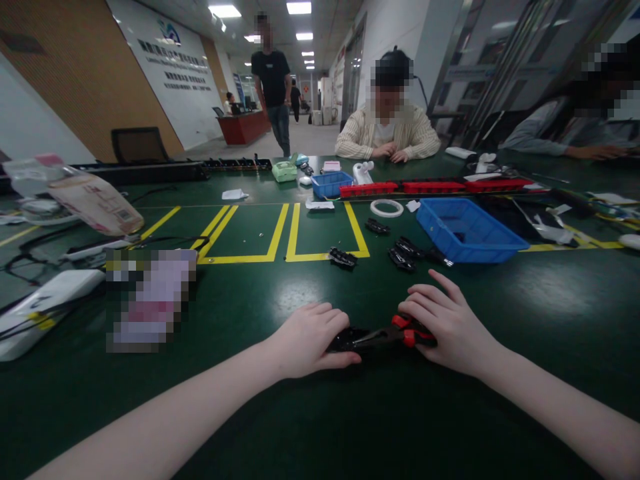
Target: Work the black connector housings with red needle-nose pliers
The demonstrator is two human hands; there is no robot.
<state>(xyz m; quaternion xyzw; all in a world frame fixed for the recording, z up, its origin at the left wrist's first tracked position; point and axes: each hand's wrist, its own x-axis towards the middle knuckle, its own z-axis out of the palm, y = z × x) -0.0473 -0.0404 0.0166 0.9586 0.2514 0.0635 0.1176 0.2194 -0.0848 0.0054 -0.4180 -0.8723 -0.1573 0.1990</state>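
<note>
My left hand (pixel 313 339) is closed around a small black plastic part (pixel 345 339), much of it hidden by the fingers. In my right hand (pixel 450 327) are long-nose pliers (pixel 385 335) with red-and-black handles, the index finger stretched away from them. The pliers' jaws point left and meet the black part; whether they pinch it I cannot tell. Beyond the hands, similar black parts lie on the green table: one (pixel 343 257) near the yellow tape, one (pixel 377 227) farther back, and a small cluster (pixel 404 253) beside the blue bin (pixel 470 233).
To my left lie a blurred-out phone-like object (pixel 155 300), a white device (pixel 45 313) with cables and a tilted plastic packet (pixel 95 200). A tape roll (pixel 387 209), a smaller blue bin (pixel 332 183) and red strips (pixel 435 189) are farther back. A person (pixel 389 127) sits opposite.
</note>
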